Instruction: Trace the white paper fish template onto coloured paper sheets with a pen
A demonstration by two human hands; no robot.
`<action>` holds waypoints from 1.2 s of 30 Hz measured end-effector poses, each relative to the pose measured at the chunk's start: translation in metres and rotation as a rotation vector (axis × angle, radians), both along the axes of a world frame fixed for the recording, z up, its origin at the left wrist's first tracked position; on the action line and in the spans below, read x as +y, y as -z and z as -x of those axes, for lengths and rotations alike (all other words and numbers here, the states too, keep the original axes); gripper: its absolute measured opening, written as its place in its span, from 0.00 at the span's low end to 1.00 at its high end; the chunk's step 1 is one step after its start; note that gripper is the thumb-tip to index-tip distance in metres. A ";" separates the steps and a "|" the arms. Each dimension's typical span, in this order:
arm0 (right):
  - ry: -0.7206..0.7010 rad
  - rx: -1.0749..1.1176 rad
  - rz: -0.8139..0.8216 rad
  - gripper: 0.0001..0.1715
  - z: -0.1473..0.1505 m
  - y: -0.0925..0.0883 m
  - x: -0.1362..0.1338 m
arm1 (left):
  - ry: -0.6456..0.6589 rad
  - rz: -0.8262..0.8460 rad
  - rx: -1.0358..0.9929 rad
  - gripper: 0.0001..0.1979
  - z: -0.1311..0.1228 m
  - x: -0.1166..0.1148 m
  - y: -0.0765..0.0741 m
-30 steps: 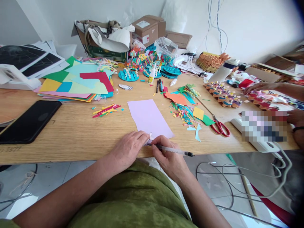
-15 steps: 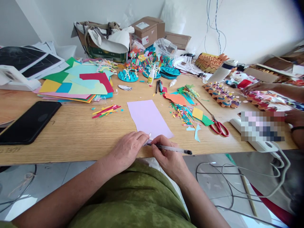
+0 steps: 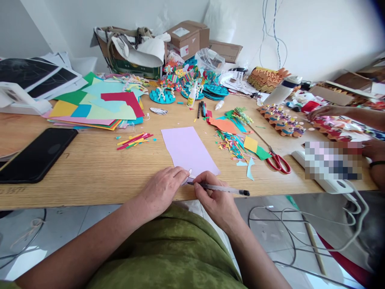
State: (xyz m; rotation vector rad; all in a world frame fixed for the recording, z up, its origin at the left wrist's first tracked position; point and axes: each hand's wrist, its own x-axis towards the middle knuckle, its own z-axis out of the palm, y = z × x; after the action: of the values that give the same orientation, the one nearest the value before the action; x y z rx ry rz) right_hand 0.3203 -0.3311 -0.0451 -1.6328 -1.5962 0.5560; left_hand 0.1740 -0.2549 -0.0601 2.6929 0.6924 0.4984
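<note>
A sheet of lilac paper (image 3: 189,148) lies at the table's near edge. My left hand (image 3: 164,184) is closed, fingers together, pressing a small white paper cutout (image 3: 190,171) onto the sheet's near end; most of the cutout is hidden under the fingers. In a writing grip, my right hand (image 3: 215,196) holds a clear pen with a black end (image 3: 227,188). The pen's tip touches down beside the cutout, close to my left fingertips.
Red-handled scissors (image 3: 279,162) and paper scraps (image 3: 233,142) lie to the right. Thin coloured strips (image 3: 135,140), stacked coloured paper (image 3: 105,106) and a black phone (image 3: 39,154) are leftward. Glue (image 3: 191,96) and markers (image 3: 201,109) stand beyond. A co-worker's hands (image 3: 326,112) work at right.
My right hand and the pen have shifted slightly to the right along the cutout's edge. My left hand and the lilac paper stay in place.
</note>
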 end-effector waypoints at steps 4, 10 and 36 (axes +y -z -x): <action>0.009 -0.048 -0.005 0.05 -0.001 0.000 0.001 | -0.001 -0.009 -0.008 0.10 0.000 0.000 0.002; 0.022 -0.081 -0.009 0.05 0.001 0.000 0.001 | -0.002 -0.002 -0.012 0.10 0.001 0.000 0.004; -0.023 0.027 0.009 0.05 0.002 0.001 -0.001 | -0.001 0.005 -0.005 0.09 0.000 0.001 0.000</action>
State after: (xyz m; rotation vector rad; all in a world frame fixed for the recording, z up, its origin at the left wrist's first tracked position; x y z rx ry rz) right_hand 0.3178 -0.3324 -0.0466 -1.6086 -1.5973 0.5956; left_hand 0.1740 -0.2542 -0.0603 2.6862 0.6928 0.5031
